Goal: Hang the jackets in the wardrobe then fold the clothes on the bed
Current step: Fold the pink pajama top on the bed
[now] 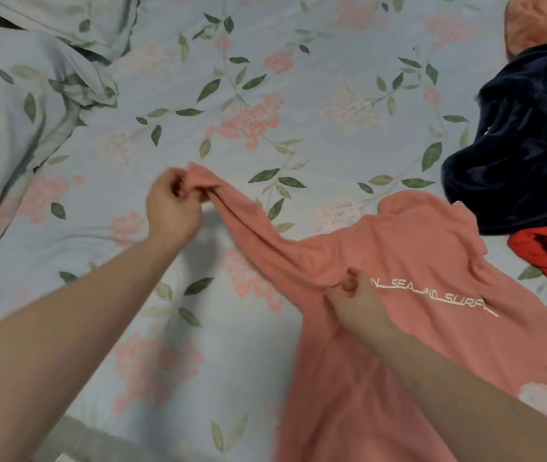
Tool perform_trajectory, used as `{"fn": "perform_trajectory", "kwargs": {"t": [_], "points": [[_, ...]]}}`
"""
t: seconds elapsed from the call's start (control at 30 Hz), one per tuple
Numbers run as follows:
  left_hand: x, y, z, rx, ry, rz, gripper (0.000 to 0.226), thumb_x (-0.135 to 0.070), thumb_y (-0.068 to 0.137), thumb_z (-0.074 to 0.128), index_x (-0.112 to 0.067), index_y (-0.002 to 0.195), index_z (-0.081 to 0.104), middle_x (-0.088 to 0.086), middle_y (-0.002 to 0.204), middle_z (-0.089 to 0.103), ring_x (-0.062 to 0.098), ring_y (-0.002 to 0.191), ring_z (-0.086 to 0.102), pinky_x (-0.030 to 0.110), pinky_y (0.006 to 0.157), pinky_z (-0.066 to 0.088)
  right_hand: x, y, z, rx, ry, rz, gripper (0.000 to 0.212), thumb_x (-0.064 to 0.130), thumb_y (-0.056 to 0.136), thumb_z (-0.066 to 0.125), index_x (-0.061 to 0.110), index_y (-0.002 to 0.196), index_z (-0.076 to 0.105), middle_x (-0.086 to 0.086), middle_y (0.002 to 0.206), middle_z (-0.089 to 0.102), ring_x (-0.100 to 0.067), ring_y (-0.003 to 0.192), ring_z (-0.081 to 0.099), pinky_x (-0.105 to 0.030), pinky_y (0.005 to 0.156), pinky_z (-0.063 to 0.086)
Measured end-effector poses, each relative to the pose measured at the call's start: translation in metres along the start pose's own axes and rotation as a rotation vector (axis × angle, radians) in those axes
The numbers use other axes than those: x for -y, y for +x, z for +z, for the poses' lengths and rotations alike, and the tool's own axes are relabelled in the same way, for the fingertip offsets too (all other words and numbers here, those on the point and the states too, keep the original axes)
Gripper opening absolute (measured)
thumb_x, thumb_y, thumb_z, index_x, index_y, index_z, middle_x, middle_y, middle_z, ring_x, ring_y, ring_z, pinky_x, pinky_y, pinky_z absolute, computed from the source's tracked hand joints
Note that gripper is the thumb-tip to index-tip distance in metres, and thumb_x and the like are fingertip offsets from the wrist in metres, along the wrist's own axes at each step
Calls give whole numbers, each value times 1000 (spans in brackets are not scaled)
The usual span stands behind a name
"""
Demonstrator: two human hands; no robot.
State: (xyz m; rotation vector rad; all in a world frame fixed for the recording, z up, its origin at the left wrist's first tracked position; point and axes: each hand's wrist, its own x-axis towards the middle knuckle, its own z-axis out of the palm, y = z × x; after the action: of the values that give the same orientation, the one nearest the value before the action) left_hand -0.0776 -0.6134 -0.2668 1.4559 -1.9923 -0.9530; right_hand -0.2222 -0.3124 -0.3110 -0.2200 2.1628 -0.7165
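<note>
Shirt (432,328): soft, light, limp; we judge seams best to hold.
L hand (172,205): we pinch sleeve end.
R hand (355,303): we pinch shoulder fabric.

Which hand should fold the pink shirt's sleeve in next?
Probably the left hand. It already pinches the end of the pink shirt's stretched-out sleeve, so it could swing it across. The right hand grips the cloth near the white lettering, where it can pin the shirt down on the bed sheet.
</note>
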Motion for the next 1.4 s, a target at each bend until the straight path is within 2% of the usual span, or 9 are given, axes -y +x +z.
{"fn": "perform_trajectory", "kwargs": {"t": [0.13, 0.37, 0.5, 0.67, 0.87, 1.03, 1.2, 1.27, 1.4], "points": [[14, 42, -34, -119, 256, 115, 24, -8, 85, 54, -8, 107, 64, 19, 120, 57, 34, 100, 60, 38, 92, 49, -8, 0, -7, 73, -235, -58, 84, 24, 86, 70, 21, 159, 28, -9, 154, 39, -24, 141, 44, -31, 114, 35], [50, 24, -9, 140, 586, -401, 69, -20, 84, 69, -2, 144, 39, 22, 147, 36, 45, 131, 45, 49, 108, 41, -18, 1, 5, 116, -582, -189, 94, 41, 86, 66, 36, 163, 12, 3, 171, 3, -32, 151, 20, -42, 122, 27], [71, -9, 26, 294, 223, -767, 105, -60, 57, 72, -8, 144, 44, 14, 136, 53, 37, 113, 62, 45, 81, 62, -14, 2, 20, 156, -622, -133, 96, 48, 88, 66, 44, 162, 4, 4, 171, -9, -38, 152, 10, -50, 121, 27], [93, -1, 40, 79, -330, -933, 105, -47, 51, 91, -4, 138, 50, 16, 123, 67, 25, 93, 70, 29, 61, 57, -22, 1, 29, 150, -617, -188, 107, 44, 85, 69, 46, 160, -7, 4, 167, -27, -35, 156, 3, -51, 121, 29], [49, 4, 34, 235, -302, -680, 44, -2, 72, 78, -11, 111, 61, -3, 82, 54, 14, 74, 46, 26, 55, 35, -22, 11, 16, 276, -551, -153, 102, 39, 82, 73, 48, 160, 8, 9, 169, -19, -26, 158, -1, -45, 125, 23], [-18, -20, 30, 220, -452, -538, 14, -14, 87, 73, -19, 100, 70, -7, 85, 65, 13, 80, 61, 23, 63, 47, -24, 10, -19, 198, -171, -172, 78, 21, 83, 74, 29, 155, 43, 4, 166, 26, -11, 150, 30, -18, 115, 24], [-72, -77, 28, 450, -166, -19, 22, -15, 92, 61, -26, 99, 78, -14, 88, 76, 1, 87, 70, 30, 83, 58, -66, -18, -57, -56, -34, -180, 62, 9, 80, 69, 25, 139, 56, 11, 132, 59, -13, 119, 58, -26, 104, 42], [-76, -103, 35, 645, -72, 74, 18, -19, 88, 56, -22, 93, 73, -8, 81, 77, 8, 78, 73, 38, 79, 60, -91, -29, -73, -94, -12, -141, 62, 16, 76, 66, 26, 136, 56, 9, 130, 62, -13, 109, 62, -35, 101, 48], [-85, -160, 51, 767, 6, 285, 27, -7, 94, 53, -26, 75, 58, -23, 72, 61, -5, 70, 55, 23, 70, 44, -145, -48, -102, -119, -82, -49, 59, 6, 77, 69, 24, 133, 59, -2, 128, 62, -15, 100, 61, -40, 100, 50]]}}
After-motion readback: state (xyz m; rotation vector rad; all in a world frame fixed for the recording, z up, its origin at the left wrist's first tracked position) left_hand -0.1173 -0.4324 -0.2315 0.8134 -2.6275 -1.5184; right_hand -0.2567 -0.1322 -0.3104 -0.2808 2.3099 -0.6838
